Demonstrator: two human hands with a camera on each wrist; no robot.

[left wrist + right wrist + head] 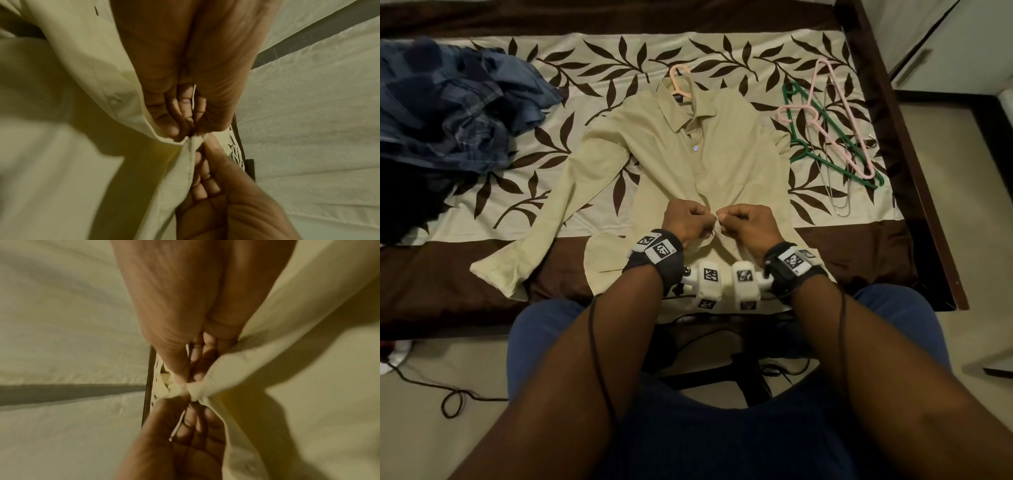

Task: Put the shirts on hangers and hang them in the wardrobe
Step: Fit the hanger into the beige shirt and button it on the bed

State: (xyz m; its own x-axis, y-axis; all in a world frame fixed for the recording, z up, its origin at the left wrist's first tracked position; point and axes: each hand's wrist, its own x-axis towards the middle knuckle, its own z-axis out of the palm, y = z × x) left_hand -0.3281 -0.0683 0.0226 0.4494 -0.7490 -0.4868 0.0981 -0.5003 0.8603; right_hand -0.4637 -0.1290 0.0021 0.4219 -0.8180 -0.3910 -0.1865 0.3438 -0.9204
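Spreading across most of the head view, the bed with its leaf-print sheet is carrying everything we are working with. From there we are going down in size. 1 heap of blue shirts is lying at our far left, well apart from our hands and not yet on hangers. 1 cream shirt is lying flat in the middle, front up, its long axis running straight away from us, collar at the far end and hem at the bed's near edge. 1 peach hanger is already sitting inside the collar, only its hook showing. A loose cluster of spare hangers, green, pink and wire, is lying to our right, just beside the shirt's sleeve.

We are working low on the placket, directly in front of us. Our left hand is pinching 1 front edge with curled fingers and thumb, and our right hand is pinching the facing edge likewise; the wrist views are showing both edges drawn together between the fingertips. We are probably fastening a lower button here, though the button itself is hidden. Both hands are lying equally near, and the hanger hook is lying straight ahead along the shirt's axis.
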